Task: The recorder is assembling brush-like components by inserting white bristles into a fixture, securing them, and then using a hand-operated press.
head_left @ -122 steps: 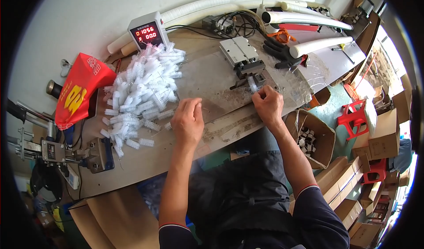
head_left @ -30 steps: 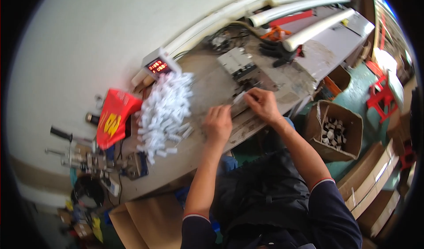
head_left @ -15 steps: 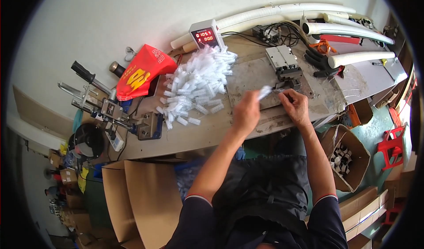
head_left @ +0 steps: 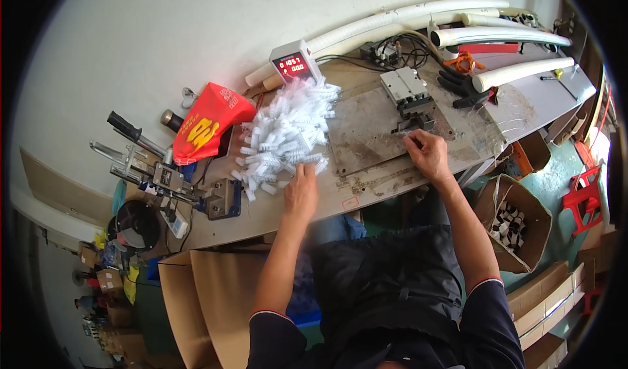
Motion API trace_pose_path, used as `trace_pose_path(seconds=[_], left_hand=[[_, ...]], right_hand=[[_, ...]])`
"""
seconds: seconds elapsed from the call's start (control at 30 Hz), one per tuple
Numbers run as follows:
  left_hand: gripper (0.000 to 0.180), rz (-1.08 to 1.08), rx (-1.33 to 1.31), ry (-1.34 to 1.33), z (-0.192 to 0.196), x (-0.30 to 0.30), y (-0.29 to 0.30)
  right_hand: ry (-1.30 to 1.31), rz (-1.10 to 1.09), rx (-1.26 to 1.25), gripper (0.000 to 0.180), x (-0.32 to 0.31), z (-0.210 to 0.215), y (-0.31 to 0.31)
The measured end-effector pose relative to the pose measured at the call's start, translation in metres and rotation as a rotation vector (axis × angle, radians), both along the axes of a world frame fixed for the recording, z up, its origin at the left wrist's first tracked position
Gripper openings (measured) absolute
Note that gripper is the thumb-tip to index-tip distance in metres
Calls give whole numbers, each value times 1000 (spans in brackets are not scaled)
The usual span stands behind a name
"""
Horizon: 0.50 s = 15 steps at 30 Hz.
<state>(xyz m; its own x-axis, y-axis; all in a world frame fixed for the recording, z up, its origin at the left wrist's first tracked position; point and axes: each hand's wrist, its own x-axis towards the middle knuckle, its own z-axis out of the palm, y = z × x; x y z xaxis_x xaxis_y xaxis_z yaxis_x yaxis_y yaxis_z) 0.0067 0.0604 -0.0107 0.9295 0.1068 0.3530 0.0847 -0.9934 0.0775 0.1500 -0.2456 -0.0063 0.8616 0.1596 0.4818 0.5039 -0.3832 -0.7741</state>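
- Bunching its fingers at the near edge of a heap of white bristle brushes (head_left: pixel 284 127) on the desk (head_left: pixel 258 215), the left hand (head_left: pixel 302 191) appears in the head view; whether its grip pinches a brush cannot be told.
- The right hand (head_left: pixel 428 156) curls its fingers just beside a metal clamp fixture (head_left: pixel 407 91); anything within its grip is hidden.
- Loosely stacked, the brushes could tangle or spill if one is tugged hard.
- Fingertips this near the fixture could be nipped should it close.
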Motion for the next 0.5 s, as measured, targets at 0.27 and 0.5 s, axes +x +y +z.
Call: trace_pose_path(seconds=[0.27, 0.5], left_hand=[[21, -1, -221, -220, 21, 28, -32], [22, -53, -1066, -173, 31, 75, -44]], right_hand=[[-173, -5, -42, 14, -4, -2, -2], [-52, 126, 180, 11, -21, -12, 31]])
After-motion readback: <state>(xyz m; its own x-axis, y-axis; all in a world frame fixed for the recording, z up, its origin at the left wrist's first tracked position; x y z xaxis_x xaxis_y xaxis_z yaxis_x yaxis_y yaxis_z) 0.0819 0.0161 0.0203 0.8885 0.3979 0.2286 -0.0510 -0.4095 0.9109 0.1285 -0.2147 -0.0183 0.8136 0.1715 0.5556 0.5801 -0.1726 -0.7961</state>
